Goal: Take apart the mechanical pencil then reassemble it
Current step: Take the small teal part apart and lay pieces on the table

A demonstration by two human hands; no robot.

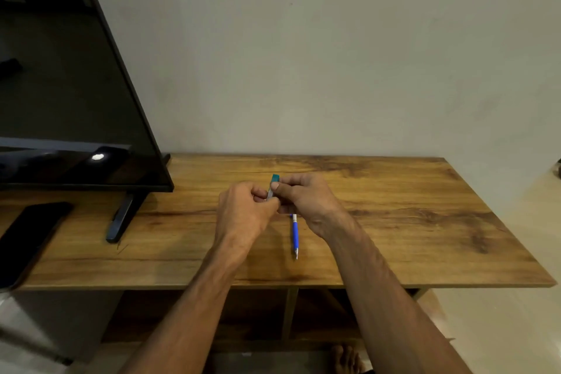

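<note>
Head view is showing me pinching a slim teal-tipped piece [272, 187] between the curled fingers [258, 192] of my left hand [246, 209] and right hand [306, 200] above the counter [425, 222], the blue mechanical pencil [295, 235] lying on it with its far end hidden under my right hand, a television foot [121, 218] and dark phone [27, 240] sitting leftward.

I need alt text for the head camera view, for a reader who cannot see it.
The left hand and right hand pinch a slim teal-tipped item above a wooden table. A blue mechanical pencil lies on the table near them; a dark television stands at the left.
</note>
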